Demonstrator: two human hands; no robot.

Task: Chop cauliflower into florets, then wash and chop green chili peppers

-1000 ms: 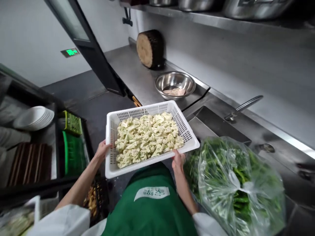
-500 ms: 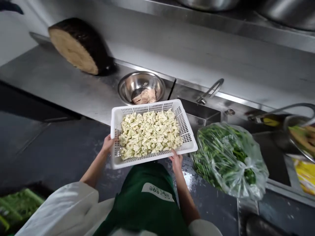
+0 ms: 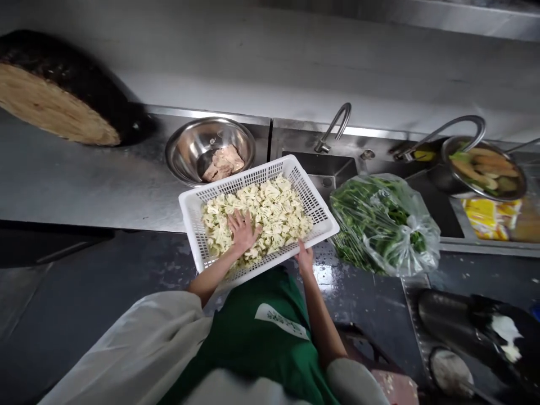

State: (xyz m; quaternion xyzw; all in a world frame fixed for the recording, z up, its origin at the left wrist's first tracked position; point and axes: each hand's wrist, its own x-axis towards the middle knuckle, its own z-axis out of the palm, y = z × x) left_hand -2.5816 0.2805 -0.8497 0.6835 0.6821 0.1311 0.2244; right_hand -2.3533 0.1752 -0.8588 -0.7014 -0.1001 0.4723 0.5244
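Note:
A white slotted plastic basket [image 3: 324, 232] full of cut cauliflower florets [image 3: 282, 207] is held at waist height, slightly tilted, in front of the green apron. My left hand [image 3: 243, 232] lies flat on the florets, fingers spread. At the near right side, my right hand [image 3: 304, 260] grips the basket's rim, its thumb on top and the other fingers hidden underneath. Just beyond the basket, a steel bowl [image 3: 179, 149] holds pieces of pale meat [image 3: 223, 162].
A clear bag of leafy greens [image 3: 379, 219] rests at the sink [image 3: 320, 163], below a curved faucet [image 3: 337, 121]. Farther right are a pot of vegetables [image 3: 485, 169] and yellow packets [image 3: 491, 216]. A round chopping block [image 3: 54, 101] leans at the left.
My left hand has let go of the basket's left side and moved onto the cauliflower. My right hand keeps its grip. The view has shifted to the right.

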